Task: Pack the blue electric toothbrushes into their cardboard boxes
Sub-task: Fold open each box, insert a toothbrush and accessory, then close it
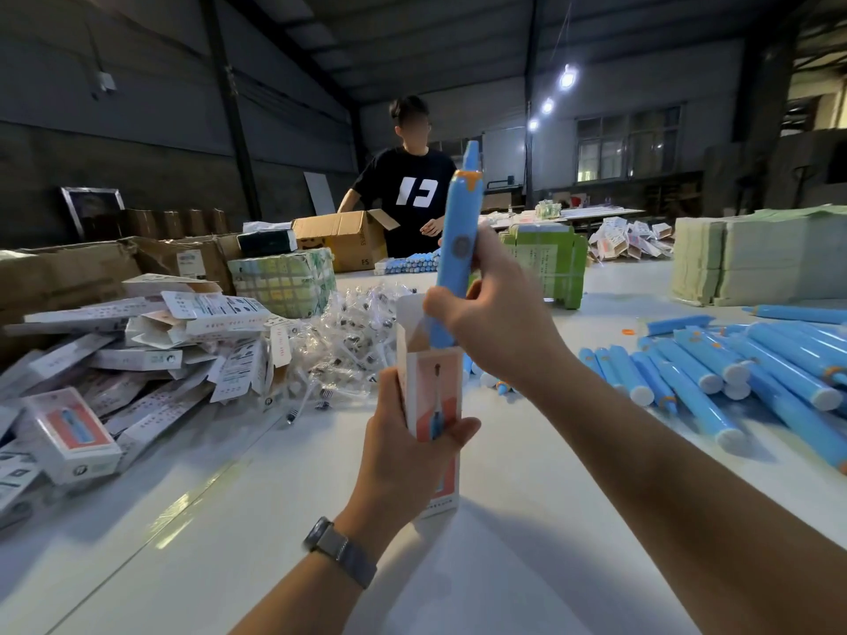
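Note:
My right hand [490, 323] grips a blue electric toothbrush [458, 240] held upright, its lower end just inside the open top of a cardboard box [433, 382]. My left hand [408, 456] holds that box upright around its middle, its base on the white table [527, 543]. The box is white with an orange panel picturing a toothbrush. Several more blue toothbrushes [742, 373] lie in a pile on the table at the right.
A heap of flat and folded boxes [151, 355] lies at the left, with bagged brush heads [348, 341] beside it. Bundled green packs [284, 281] and brown cartons [343, 238] stand behind. A person in a black shirt [412, 194] stands across the table.

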